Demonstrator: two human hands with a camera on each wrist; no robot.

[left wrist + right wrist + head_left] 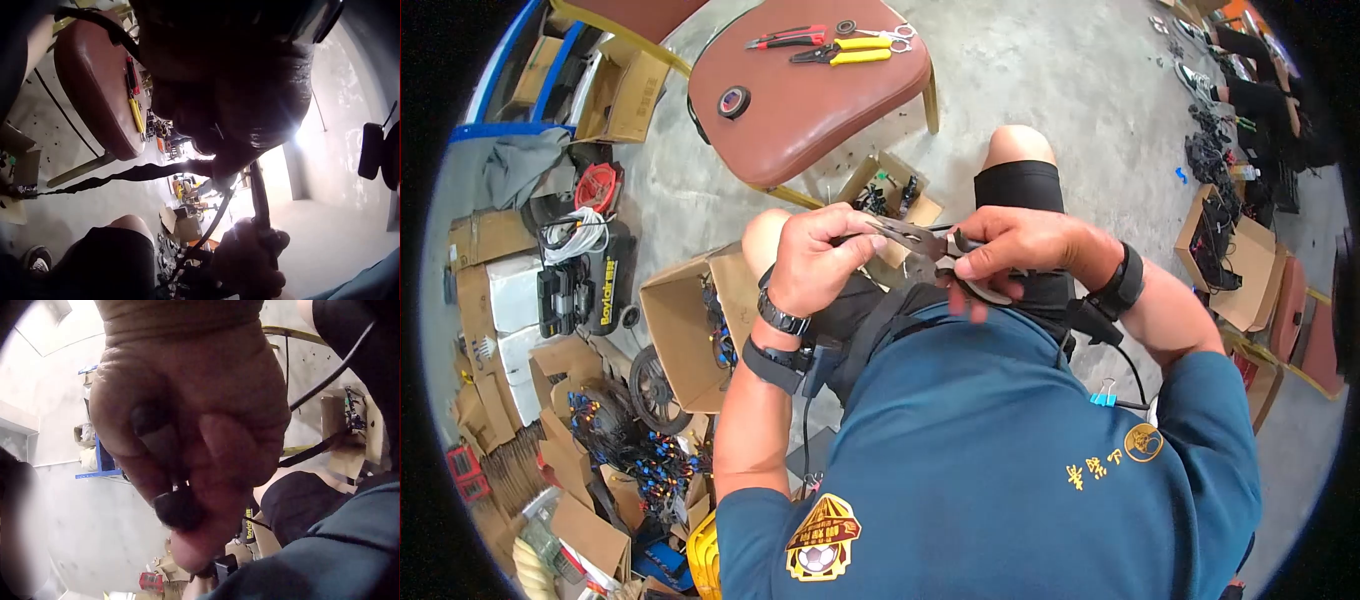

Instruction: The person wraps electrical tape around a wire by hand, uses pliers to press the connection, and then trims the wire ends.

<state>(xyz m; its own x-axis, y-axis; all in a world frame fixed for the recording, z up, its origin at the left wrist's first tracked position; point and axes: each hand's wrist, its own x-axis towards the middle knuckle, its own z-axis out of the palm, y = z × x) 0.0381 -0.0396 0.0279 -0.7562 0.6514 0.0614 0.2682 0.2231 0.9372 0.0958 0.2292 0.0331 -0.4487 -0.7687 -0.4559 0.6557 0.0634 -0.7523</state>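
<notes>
- Out in front of the person, a dark cable runs from the left hand toward an open cardboard box on the floor. It is the longest thing in the work: blackish, lumpy and uneven, narrowing toward the box in the left wrist view. A second dark strand hangs from the same fingertips.
- Between the two hands sit the pliers, bare grey metal at the head and dark on the grips. They lie slightly tilted, head toward the left hand, tips close to its fingertips; whether the jaws bite on the cable, I cannot tell.
- Larger of the hands in the head view, the right hand is closed around the pliers, fingers curled about the grips.
- Opposite it, the left hand pinches the cable between thumb and fingers; the detail of that grip is too dark in its own wrist view.
</notes>
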